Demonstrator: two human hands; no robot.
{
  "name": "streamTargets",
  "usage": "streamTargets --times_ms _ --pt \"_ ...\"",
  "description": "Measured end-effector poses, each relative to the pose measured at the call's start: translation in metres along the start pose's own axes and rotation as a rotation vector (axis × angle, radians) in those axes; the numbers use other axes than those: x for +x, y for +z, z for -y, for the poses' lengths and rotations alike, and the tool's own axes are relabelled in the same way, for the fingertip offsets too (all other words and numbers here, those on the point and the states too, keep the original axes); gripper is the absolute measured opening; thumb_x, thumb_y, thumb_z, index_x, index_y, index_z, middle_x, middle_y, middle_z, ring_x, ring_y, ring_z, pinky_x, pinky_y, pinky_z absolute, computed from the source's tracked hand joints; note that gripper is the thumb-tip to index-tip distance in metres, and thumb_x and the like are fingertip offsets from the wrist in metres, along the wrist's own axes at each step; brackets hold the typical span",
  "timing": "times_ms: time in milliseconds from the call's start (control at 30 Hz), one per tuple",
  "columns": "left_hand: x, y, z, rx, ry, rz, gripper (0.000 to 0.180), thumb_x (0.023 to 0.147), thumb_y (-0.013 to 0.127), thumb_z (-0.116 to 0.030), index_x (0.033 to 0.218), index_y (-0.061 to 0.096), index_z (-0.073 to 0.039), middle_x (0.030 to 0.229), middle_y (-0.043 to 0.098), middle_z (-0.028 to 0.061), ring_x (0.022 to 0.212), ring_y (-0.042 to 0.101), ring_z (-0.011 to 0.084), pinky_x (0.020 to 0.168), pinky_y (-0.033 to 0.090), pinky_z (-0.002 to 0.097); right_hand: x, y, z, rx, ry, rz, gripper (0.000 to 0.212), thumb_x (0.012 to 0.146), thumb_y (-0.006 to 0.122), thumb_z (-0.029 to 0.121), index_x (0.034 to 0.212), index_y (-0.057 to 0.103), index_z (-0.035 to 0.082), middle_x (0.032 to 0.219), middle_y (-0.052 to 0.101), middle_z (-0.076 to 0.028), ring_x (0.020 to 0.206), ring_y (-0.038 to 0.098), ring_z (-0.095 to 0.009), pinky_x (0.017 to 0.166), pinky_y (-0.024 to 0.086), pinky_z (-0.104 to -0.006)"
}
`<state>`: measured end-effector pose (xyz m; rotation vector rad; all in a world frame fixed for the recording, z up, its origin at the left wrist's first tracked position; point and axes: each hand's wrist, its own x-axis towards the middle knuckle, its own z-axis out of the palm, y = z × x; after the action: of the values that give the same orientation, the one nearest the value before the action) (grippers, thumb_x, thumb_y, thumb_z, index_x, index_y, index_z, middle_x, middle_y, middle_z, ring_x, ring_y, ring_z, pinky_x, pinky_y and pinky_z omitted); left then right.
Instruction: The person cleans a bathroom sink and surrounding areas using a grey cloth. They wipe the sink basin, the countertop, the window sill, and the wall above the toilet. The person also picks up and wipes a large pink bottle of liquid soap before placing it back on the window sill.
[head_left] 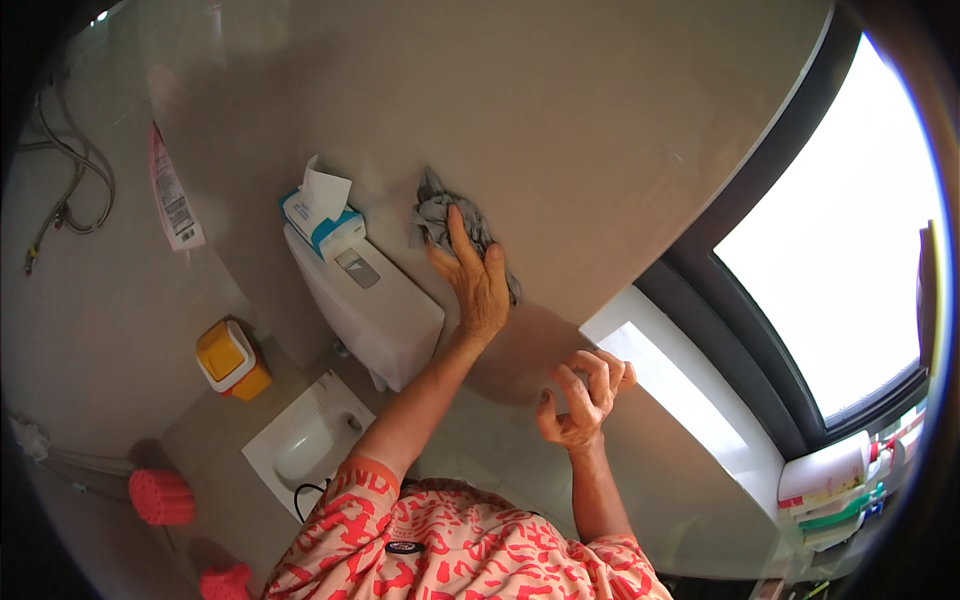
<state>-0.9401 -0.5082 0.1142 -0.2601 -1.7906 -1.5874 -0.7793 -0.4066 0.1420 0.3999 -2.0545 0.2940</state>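
**Spotter:** Start with the head view; what do you have there?

**Operator:** From my end I see 2 bare hands; the left hand [475,285] has the grey cloth [438,212] bunched under its fingers and up against the beige wall [600,120]; the cloth is just beyond the right side of the white cistern [375,300].

**Spotter:** And the right hand [582,402]?

**Operator:** Half curled, nothing visible in its grasp; it is nearer and well apart from the cloth, close to the corner of the white window ledge [690,400]; I cannot tell whether the fingertips touch that ledge.

**Spotter:** How would you work the cloth well?

**Operator:** I'd spread the bunch into a flat pad, so more of it meets the wall; a loose tail hangs below the fingers on the right, and I'd fold it in; then I'd use even pressure and overlapping strokes.

**Spotter:** Any risk?

**Operator:** The tissue pack [330,225] sits on the far left end of the cistern; a wide leftward stroke could knock it, so I'd turn short of it; I judge the right hand could brace the body, if the reach gets long.
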Motion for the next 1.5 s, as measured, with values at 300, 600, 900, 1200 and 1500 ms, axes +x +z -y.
streamTargets --times_ms 300,600,900,1200,1500 --pt "-0.086 -0.001 -0.021 0.065 -0.235 0.21 0.063 0.098 0.037 -0.034 0.148 0.011 -0.004 0.141 0.011 0.0339 0.13 0.017 0.0445 0.109 0.011 0.0517 -0.024 -0.031 -0.005 0.19 0.004 0.026 0.043 0.054 0.062 0.003 0.097 0.061 0.004 0.095 0.055 -0.012 0.086 0.051 -0.029 0.076 0.043 -0.0399" --pt "-0.146 -0.044 -0.113 -0.997 -0.563 0.594 0.056 0.099 0.039 -0.035 0.146 0.021 -0.009 0.137 0.035 0.0091 0.123 0.038 0.0192 0.107 0.027 0.0327 -0.056 -0.065 0.007 0.338 0.3 0.154 0.062 0.071 0.066 0.018 0.129 0.047 0.004 0.133 0.038 -0.022 0.116 0.042 -0.037 0.095 0.04 -0.0466" --pt "-0.122 -0.034 -0.167 -1.133 -0.383 1.007 0.09 0.089 0.018 -0.073 0.151 0.01 -0.008 0.144 0.033 0.0112 0.131 0.034 0.0201 0.11 0.022 0.0344 -0.029 -0.086 0.012 0.374 0.395 -0.329 0.03 0.076 0.061 -0.007 0.102 0.048 0.001 0.089 0.051 -0.01 0.076 0.049 -0.018 0.068 0.043 -0.0298" --pt "-0.097 -0.032 -0.135 -0.58 -0.077 0.597 0.034 0.098 0.045 -0.025 0.125 0.047 -0.004 0.129 0.045 0.0112 0.118 0.042 0.0218 0.098 0.034 0.0351 0.057 -0.042 -0.082 0.067 0.47 0.142 0.035 0.081 0.06 0.016 0.114 0.055 0.005 0.113 0.051 -0.02 0.106 0.049 -0.037 0.09 0.039 -0.0453" --pt "-0.09 -0.027 -0.11 -0.347 0.422 0.539 0.016 0.092 0.053 -0.014 0.103 0.057 -0.003 0.112 0.057 0.0119 0.106 0.049 0.0254 0.094 0.038 0.0386 0.052 -0.023 -0.067 -0.339 0.477 0.49 0.042 0.085 0.055 0.035 0.122 0.052 0.014 0.131 0.044 -0.018 0.118 0.043 -0.039 0.092 0.035 -0.0566"
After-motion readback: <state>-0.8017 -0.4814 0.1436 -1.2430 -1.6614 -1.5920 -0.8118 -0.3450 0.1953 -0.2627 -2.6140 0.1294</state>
